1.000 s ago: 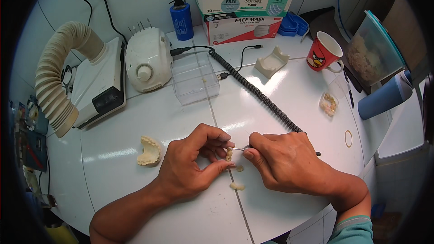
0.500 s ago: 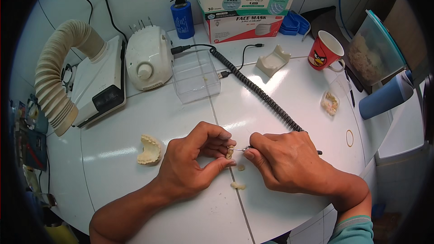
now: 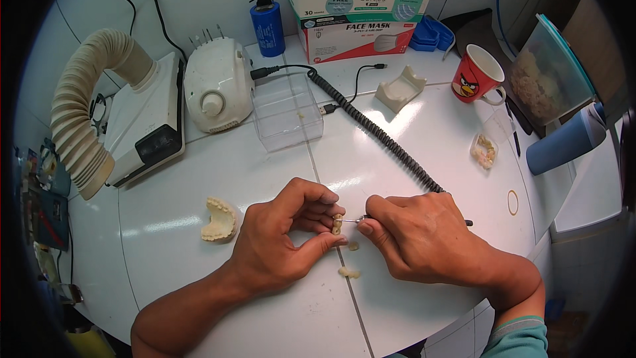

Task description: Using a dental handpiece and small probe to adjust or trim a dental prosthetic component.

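Note:
My left hand pinches a small cream-coloured dental bridge upright between thumb and fingers. My right hand is closed round a rotary handpiece, mostly hidden by the palm. Its thin metal bur points left and meets the bridge, or lies just in front of it. Below the fingertips, a small tooth-coloured piece and a short curved row of teeth lie on the white table. Left of my left hand rests a cream dental model with an arch of teeth.
A coiled black cord runs from the white control unit toward my right hand. Behind are a hose-fitted white machine, a clear plastic box and mask boxes. A red mug and blue bottle stand right.
The dental bridge has turned slightly in my left fingers and shows more of its side. Both hands stay nearly in place, and the things on the table have not moved.

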{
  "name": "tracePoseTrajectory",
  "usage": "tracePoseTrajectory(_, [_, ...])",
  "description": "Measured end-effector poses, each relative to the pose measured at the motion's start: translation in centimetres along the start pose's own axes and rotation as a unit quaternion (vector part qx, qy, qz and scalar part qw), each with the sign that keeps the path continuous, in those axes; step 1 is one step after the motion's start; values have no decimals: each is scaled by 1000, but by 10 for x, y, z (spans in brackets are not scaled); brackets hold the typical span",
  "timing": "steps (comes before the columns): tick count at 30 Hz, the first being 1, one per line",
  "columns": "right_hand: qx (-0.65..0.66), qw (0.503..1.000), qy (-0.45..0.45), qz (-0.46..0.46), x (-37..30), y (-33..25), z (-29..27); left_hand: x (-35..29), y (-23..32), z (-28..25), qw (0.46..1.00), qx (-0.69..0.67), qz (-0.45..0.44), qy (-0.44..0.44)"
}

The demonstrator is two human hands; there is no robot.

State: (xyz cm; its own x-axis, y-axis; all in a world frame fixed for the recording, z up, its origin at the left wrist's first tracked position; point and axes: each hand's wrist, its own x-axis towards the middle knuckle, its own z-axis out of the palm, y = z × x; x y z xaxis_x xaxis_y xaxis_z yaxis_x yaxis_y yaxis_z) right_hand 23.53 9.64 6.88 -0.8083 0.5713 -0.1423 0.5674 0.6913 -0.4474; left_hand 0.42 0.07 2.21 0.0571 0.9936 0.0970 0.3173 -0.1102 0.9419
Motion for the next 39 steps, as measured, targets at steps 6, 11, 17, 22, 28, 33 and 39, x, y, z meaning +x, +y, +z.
tracePoseTrajectory(6, [-5,1000,1,0,0,0,0,0,-1,0,1000,2,-4,3])
tracePoseTrajectory(11, [-10,1000,1,-4,0,1,0,0,1,-1,1000,9,-6,0])
tracePoseTrajectory(17, [-10,1000,1,-11,0,1,1,0,2,-1,1000,9,-11,5])
tracePoseTrajectory(22, [-9,1000,-1,-4,0,1,1,0,1,-1,1000,9,-9,3])
tracePoseTrajectory(28, [-9,1000,10,-3,0,1,3,0,0,-1,1000,2,-3,1])
tracePoseTrajectory(33, [-5,1000,7,3,0,1,2,0,-1,0,1000,-2,-2,1])
tracePoseTrajectory(39, [-1,1000,0,8,0,1,1,0,-1,0,1000,-2,-1,-1])
